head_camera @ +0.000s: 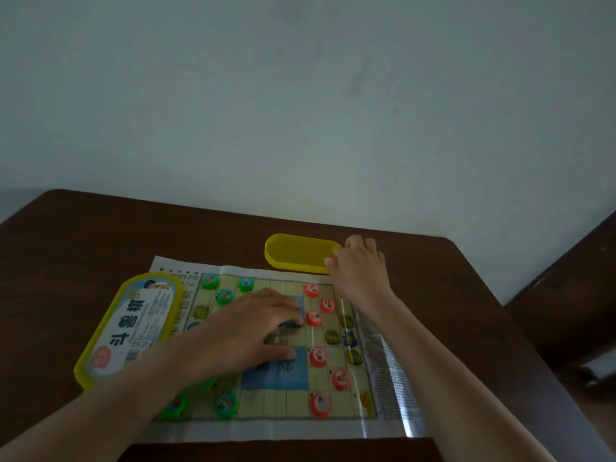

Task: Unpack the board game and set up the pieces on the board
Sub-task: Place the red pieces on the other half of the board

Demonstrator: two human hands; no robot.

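Bench (pixel 100 235): dark brown, against a pale wall.

Far left: yellow box lid (pixel 131 328), printed label up, lying partly on the left margin of the paper board (pixel 266 425).

Left zone of board: green pieces (pixel 210 282) in the far squares; more green pieces near the front edge, partly hidden under the left forearm.

Left hand (pixel 243 331): palm down, flat on the middle of the board, fingers spread over the blue squares. Grip released; grasps nothing that can be seen. Fingertips lie just beside a red piece (pixel 313 319), contact not resolvable.

Right zone of board: red pieces run in a rough column from far to near edge. Printed animal squares to their right.

Beyond the far edge of the board: yellow box tray (pixel 296 253), open side up, on the bench.

Right hand (pixel 358 265): at the right end of the tray, fingers curled at its rim. Something reddish shows at the fingertips; whether the grip is clenched on a piece I cannot tell.
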